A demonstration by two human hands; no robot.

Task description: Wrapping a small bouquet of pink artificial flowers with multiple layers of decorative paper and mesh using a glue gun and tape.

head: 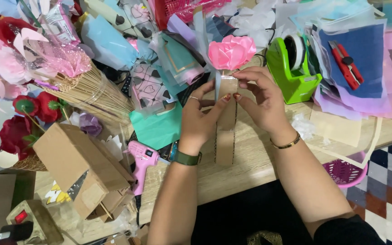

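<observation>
Pink ribbon rose point(232, 51) | both hands' fingers clamped on its wrap point(227, 106) | L hand point(201, 119), R hand point(262, 100) | clutter close round

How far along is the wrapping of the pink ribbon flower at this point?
Done: the pink ribbon flower is formed. In hand: left hand and right hand hold a clear wrap around its stem. Left: the wrap's lower end hangs loose.

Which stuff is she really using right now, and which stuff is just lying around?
In use:
- left hand and right hand, pinching clear wrap
- clear wrap
- pink ribbon flower

Lying about:
- pink glue gun
- green tape dispenser
- red cutter
- bundle of sticks
- cardboard boxes
- red roses
</observation>
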